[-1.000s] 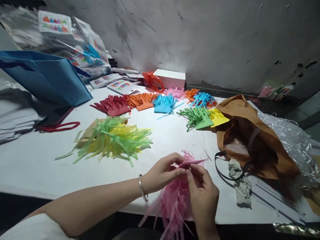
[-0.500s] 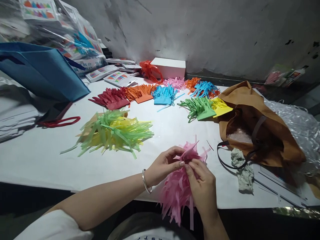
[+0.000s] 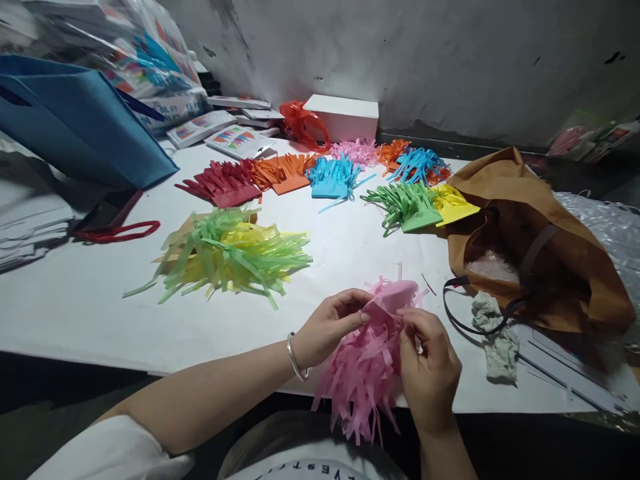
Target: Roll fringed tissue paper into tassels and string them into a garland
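A bundle of pink fringed paper (image 3: 365,367) hangs over the near edge of the white table (image 3: 75,300), its strips dangling downward. My left hand (image 3: 333,327), with a silver bangle at the wrist, pinches the bundle's uncut top edge from the left. My right hand (image 3: 430,373) grips the same paper from the right, fingers curled on it. Just beyond my hands lies a loose heap of green and yellow paper strips (image 3: 230,257).
Fringed paper stacks in red (image 3: 223,185), orange, blue (image 3: 333,180), pink, green (image 3: 405,207) and yellow line the far side. A brown bag (image 3: 540,253) and a grey rag (image 3: 493,337) sit right, a blue bag (image 3: 75,127) left, a white box (image 3: 345,117) by the wall.
The pink bundle's top edge has turned from pointing up to a rounded fold between my fingers. My right hand has shifted right and lower. The view has tilted down a little.
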`<state>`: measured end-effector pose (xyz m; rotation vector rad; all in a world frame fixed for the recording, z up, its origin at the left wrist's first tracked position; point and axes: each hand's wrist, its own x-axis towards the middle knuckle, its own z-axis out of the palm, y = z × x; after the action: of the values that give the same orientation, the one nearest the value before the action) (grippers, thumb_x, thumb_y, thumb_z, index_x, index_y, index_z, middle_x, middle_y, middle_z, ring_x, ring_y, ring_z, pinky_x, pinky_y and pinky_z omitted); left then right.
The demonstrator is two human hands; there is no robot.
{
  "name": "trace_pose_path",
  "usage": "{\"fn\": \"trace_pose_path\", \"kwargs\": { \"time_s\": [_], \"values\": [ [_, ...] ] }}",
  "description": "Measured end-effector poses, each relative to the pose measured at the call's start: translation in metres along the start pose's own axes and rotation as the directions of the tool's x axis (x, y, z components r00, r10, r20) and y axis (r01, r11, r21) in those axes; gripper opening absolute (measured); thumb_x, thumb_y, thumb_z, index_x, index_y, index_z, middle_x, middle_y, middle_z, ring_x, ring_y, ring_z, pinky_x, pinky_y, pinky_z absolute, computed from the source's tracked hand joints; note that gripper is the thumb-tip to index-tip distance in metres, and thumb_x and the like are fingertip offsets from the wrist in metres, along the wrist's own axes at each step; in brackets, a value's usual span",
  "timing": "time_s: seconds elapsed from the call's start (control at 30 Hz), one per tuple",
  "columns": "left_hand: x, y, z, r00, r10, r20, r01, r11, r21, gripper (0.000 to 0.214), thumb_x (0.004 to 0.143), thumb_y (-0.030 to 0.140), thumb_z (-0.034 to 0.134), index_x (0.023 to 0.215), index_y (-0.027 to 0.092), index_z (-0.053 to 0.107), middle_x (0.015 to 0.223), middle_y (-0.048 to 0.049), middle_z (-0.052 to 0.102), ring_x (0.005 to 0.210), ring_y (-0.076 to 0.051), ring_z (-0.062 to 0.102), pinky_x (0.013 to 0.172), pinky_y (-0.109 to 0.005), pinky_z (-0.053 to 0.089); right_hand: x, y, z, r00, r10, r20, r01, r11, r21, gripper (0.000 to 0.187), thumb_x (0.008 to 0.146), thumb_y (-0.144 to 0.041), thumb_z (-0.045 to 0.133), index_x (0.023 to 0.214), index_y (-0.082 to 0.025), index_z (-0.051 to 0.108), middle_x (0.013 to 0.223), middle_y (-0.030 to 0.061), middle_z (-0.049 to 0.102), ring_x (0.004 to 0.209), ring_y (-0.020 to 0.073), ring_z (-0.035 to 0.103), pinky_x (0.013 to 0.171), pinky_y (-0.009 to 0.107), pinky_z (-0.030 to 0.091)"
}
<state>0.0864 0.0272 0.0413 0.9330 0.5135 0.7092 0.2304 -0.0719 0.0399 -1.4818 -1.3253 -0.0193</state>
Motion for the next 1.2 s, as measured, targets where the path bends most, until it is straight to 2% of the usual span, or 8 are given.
{"fn": "trace_pose_path", "kwargs": {
  "time_s": [0.1,0.23,0.37,0.67,0.83,0.93,1.03,1.2],
  "values": [
    [0.000,0.000,0.001,1.000,0.001,0.000,-0.001,1.000,-0.012,0.025,0.075,0.026,0.083,0.094,0.015,0.072,0.085,-0.0029,0.067,0.073,-0.012,0.058,0.070,-0.024,0.046,0.003,-0.003,-0.004,0.978,-0.162,0.131,0.164,0.986,-0.010,0.026,0.090,-0.007,0.050,0.104,-0.023,0.066,0.103,0.0076,0.064,0.098,0.0194,0.065,0.084,0.035,0.056],
    [0.000,-0.004,-0.001,0.999,0.028,0.018,-0.028,1.000,-0.010,0.026,0.076,0.025,0.083,0.097,0.015,0.071,0.089,-0.0039,0.068,0.079,-0.014,0.060,0.075,-0.025,0.048,0.006,-0.007,-0.004,0.967,-0.152,0.205,0.158,0.987,-0.014,0.022,0.089,-0.017,0.061,0.111,-0.019,0.065,0.104,0.0097,0.062,0.098,0.0218,0.062,0.086,0.039,0.056],
    [0.001,-0.007,-0.004,0.999,0.042,0.031,-0.043,0.999,0.012,0.026,0.077,0.025,0.082,0.099,0.017,0.072,0.094,-0.0042,0.068,0.084,-0.014,0.061,0.078,-0.025,0.049,0.005,-0.007,-0.001,0.975,-0.024,0.220,0.019,1.000,0.024,0.008,0.094,-0.016,0.058,0.094,-0.020,0.065,0.094,0.0052,0.062,0.090,0.0172,0.061,0.080,0.032,0.054],
    [-0.001,-0.004,-0.002,0.996,0.075,0.050,-0.080,0.989,0.126,0.027,0.082,0.029,0.077,0.105,0.018,0.070,0.099,-0.0057,0.067,0.089,-0.016,0.061,0.079,-0.027,0.049,0.007,-0.009,-0.003,0.924,0.242,0.296,-0.321,0.912,0.256,0.016,0.097,-0.028,0.053,0.083,-0.021,0.058,0.089,0.0020,0.060,0.086,0.0156,0.060,0.074,0.026,0.050],
    [-0.001,0.000,-0.002,0.985,0.124,0.116,-0.151,0.950,0.273,0.034,0.079,0.023,0.075,0.112,0.019,0.065,0.106,-0.0073,0.065,0.094,-0.019,0.060,0.084,-0.031,0.050,0.005,-0.008,-0.003,0.950,0.113,0.291,-0.162,0.975,0.153,0.011,0.097,-0.023,0.051,0.089,-0.021,0.058,0.091,0.0030,0.061,0.087,0.0159,0.061,0.073,0.027,0.051],
    [0.000,0.003,-0.006,0.976,0.185,0.113,-0.216,0.884,0.414,0.034,0.079,0.017,0.067,0.113,0.017,0.065,0.106,-0.0081,0.066,0.098,-0.020,0.060,0.087,-0.032,0.049,0.006,-0.006,-0.005,0.996,0.046,0.083,-0.046,0.999,-0.002,0.010,0.096,-0.017,0.053,0.089,-0.021,0.057,0.088,0.0019,0.061,0.086,0.0149,0.060,0.078,0.028,0.050],
    [-0.001,0.007,-0.006,0.970,0.221,0.105,-0.239,0.766,0.596,0.038,0.078,0.012,0.060,0.116,0.018,0.063,0.099,-0.0059,0.066,0.088,-0.017,0.060,0.076,-0.027,0.050,0.006,-0.007,-0.005,0.993,-0.089,-0.078,0.075,0.983,-0.169,0.007,0.093,-0.014,0.058,0.095,-0.020,0.056,0.089,0.0037,0.061,0.088,0.0168,0.061,0.082,0.032,0.051],
    [-0.007,0.012,0.001,0.937,0.290,0.197,-0.334,0.571,0.750,0.033,0.081,0.011,0.055,0.113,0.018,0.060,0.094,-0.0049,0.067,0.077,-0.015,0.060,0.068,-0.025,0.050,0.002,-0.021,0.005,0.964,-0.247,0.101,0.266,0.915,-0.302,0.054,0.085,-0.017,0.067,0.133,-0.014,0.044,0.133,0.0224,0.053,0.130,0.0348,0.049,0.104,0.058,0.043]
  ]
}}
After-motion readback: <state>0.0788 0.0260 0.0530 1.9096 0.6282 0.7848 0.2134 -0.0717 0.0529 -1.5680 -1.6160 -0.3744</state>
